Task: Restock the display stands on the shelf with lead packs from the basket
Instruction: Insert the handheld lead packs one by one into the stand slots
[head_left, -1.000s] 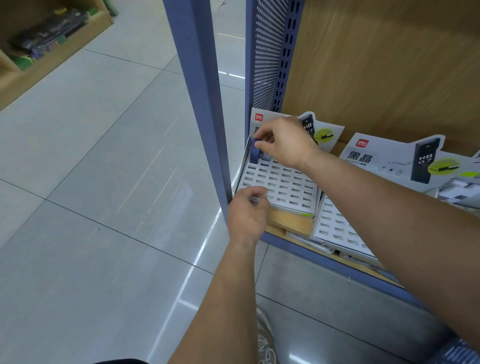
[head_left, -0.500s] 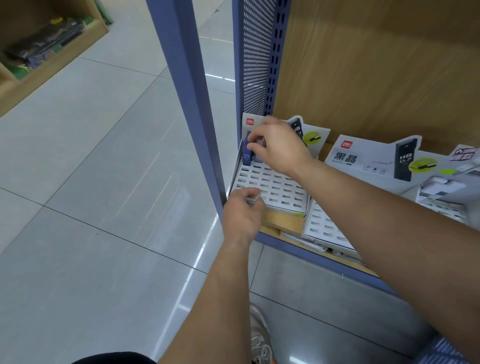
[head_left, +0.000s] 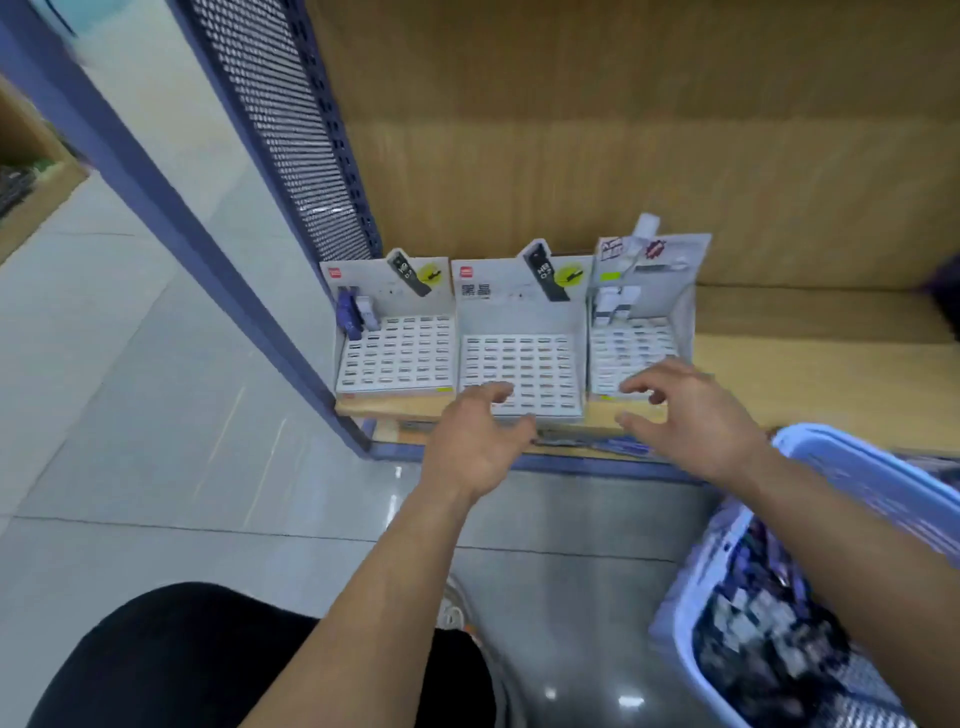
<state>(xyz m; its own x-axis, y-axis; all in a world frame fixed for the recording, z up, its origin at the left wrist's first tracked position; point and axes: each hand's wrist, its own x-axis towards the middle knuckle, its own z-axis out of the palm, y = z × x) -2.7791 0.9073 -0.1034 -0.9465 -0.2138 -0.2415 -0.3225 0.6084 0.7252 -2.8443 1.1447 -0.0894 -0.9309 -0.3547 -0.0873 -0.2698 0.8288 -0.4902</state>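
Facing wood shelf (head_left: 810, 364), tile flr (head_left: 130, 415)

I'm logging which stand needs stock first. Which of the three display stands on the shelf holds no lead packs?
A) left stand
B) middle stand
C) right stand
B: the middle stand shows only bare slots, while the left stand has a few lead packs in its back-left corner and the right stand has pale packs at its back.
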